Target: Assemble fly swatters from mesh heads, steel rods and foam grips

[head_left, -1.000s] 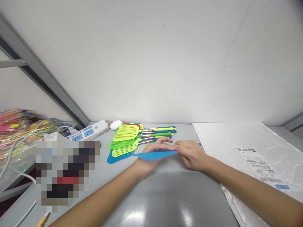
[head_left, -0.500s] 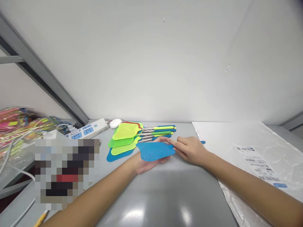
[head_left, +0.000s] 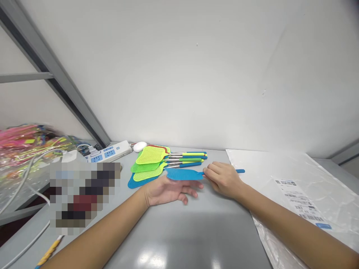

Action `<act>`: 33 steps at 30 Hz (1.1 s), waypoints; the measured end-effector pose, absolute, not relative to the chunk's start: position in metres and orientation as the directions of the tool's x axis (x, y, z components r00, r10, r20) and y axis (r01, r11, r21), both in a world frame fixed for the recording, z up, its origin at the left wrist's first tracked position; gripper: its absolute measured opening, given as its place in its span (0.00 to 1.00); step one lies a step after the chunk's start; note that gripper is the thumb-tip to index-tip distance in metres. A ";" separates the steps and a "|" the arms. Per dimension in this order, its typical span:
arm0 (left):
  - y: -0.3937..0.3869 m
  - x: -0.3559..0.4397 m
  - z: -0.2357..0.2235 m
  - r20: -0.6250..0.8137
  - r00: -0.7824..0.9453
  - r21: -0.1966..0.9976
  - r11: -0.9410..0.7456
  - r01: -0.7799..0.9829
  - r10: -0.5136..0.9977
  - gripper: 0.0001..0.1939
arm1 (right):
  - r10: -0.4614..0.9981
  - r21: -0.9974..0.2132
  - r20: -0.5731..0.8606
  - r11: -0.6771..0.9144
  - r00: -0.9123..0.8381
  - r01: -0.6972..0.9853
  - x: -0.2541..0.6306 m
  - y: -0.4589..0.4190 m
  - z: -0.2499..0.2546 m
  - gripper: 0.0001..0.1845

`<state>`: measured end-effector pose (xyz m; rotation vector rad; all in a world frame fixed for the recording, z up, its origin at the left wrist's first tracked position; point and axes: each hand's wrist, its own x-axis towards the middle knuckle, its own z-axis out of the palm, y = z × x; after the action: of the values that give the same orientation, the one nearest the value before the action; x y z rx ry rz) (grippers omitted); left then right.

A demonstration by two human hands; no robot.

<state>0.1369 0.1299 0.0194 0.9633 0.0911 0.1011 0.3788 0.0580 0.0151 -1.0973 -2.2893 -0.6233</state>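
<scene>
A blue fly swatter (head_left: pixel 185 174) is held above the grey table by my right hand (head_left: pixel 223 179), whose fingers wrap around its shaft. The end of the blue handle sticks out past the right side of that hand. My left hand (head_left: pixel 171 192) is palm up with spread fingers, just below and behind the swatter's head, which hides part of it. I cannot tell whether the palm touches the head. Beyond it lies a stack of fly swatters (head_left: pixel 153 155) in yellow, green, red and blue, their metal shafts and handles pointing right.
On the right, a white plastic mailing bag (head_left: pixel 269 168) with a printed label covers the table. A power strip (head_left: pixel 112 152) and a white rounded object (head_left: pixel 139 147) sit at the back left. Bagged colourful goods (head_left: pixel 30 145) are at far left, near white cables. One area is pixelated.
The blue swatter's head has turned from edge-on to facing me, then flatter again. My left hand has drawn left and opened its fingers, while my right hand has closed around the shaft.
</scene>
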 end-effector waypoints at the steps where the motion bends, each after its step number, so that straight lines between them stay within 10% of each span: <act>1: 0.129 0.132 0.020 -0.019 0.993 0.800 0.597 -0.057 0.119 0.41 | 0.561 0.185 0.625 0.569 -0.542 0.802 0.379 0.058 0.015 0.11; 7: 0.116 0.118 0.024 -0.052 0.987 0.666 0.742 -0.080 0.153 0.44 | 0.549 0.222 0.585 0.599 -0.597 0.769 0.379 0.056 0.014 0.08; 14: 0.105 0.123 0.024 -0.284 0.874 0.804 0.595 -0.007 0.395 0.19 | 0.540 0.242 0.538 0.637 -0.647 0.732 0.384 0.057 0.012 0.11; 33: 0.119 0.113 0.028 -0.299 0.947 0.874 0.433 0.222 0.117 0.21 | 0.548 0.169 0.510 0.691 -0.662 0.702 0.388 0.061 0.013 0.08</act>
<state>0.1127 0.1192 0.0279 1.1276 0.3382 -0.0670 0.3879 0.0614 0.0127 -0.9697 -2.4786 -0.4954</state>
